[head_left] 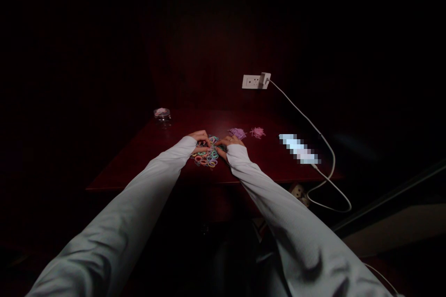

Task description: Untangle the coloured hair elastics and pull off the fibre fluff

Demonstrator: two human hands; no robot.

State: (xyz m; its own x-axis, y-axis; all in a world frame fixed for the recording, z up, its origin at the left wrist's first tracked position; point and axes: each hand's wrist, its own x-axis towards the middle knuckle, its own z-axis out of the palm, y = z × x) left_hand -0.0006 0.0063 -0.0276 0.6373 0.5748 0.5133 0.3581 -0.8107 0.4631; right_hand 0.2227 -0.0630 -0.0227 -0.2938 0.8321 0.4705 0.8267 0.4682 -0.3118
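In the head view, the fingers of the left hand curled over the multicoloured hair ties, while those of the right hand bent in from the opposite side; whether either gripped one, I couldn't tell. A purple heap lay just beyond the right fingers.

Worktop: open lane between jar and left hand; narrow gap between purple pile and pink pile; right side obstructed by pixelated device, white cable.
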